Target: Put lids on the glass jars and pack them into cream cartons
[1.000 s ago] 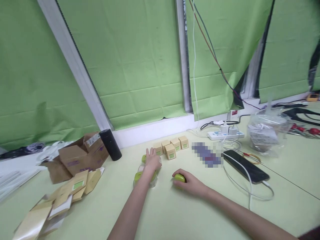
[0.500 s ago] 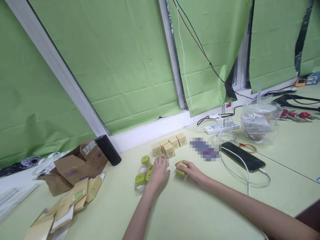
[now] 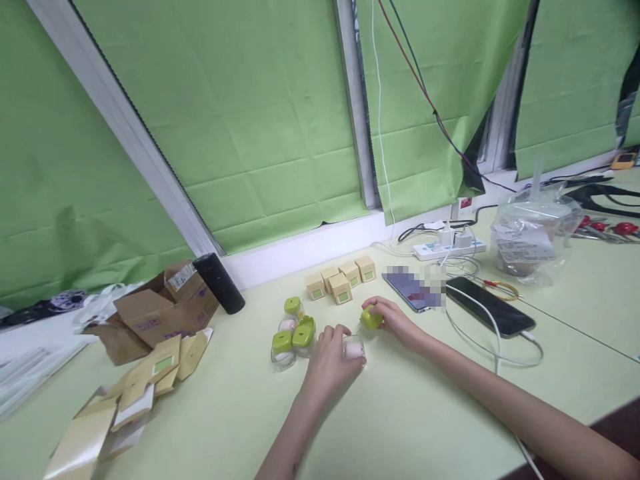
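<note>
Green and rounded, a cap [image 3: 371, 318] is pinched in the right hand [image 3: 394, 322], just beyond and to the right of a clear container [image 3: 355, 349], which is gripped at the bench [image 3: 400, 420] by the left hand [image 3: 331, 357]; the pieces are held near each other, apart.

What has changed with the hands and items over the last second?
The left hand moved right and toward the person, away from the green-lidded jars, and now holds a clear container. The right hand moved forward and slightly right, its grip kept on the green lid. The small boxes and black cylinder stayed put.
</note>
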A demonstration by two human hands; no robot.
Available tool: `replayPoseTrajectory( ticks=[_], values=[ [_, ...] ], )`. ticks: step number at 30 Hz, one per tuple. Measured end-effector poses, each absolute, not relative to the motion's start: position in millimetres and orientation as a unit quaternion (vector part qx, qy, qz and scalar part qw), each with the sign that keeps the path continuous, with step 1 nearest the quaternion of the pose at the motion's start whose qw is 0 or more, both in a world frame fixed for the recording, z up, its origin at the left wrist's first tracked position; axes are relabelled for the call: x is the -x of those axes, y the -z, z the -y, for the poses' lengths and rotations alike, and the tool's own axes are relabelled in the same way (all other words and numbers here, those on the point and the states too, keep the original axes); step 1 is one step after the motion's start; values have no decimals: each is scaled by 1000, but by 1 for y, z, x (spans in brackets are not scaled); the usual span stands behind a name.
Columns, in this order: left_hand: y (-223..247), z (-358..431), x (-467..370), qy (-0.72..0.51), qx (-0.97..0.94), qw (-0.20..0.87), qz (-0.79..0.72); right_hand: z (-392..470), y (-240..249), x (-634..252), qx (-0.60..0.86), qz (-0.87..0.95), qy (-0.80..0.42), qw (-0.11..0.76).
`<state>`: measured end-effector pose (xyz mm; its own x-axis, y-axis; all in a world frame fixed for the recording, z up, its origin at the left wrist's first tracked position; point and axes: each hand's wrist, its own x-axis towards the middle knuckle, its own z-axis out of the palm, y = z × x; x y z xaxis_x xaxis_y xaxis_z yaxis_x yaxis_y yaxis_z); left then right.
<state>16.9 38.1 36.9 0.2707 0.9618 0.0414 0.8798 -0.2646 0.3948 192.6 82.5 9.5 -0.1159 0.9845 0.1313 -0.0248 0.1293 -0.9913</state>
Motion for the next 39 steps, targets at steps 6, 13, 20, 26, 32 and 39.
replayPoseTrajectory(
  ticks=[6,13,20,26,32,39],
  values=[
    [13,-16,-2,-320,-703,291,-565,-54,-29,-191,406,721,-393,401],
    [18,-15,8,-379,-786,95,-479,-41,-26,-182,428,835,-230,258],
    [9,-13,14,-348,-820,-64,-451,-39,-6,-160,415,541,-635,364],
    [8,-10,10,-379,-804,-52,-455,-32,-3,-154,358,402,-746,391],
    [13,-14,8,-442,-753,60,-485,-37,-4,-158,404,418,-703,410],
    [16,-13,4,-389,-691,167,-586,-44,-2,-163,443,436,-664,416]
  ],
)
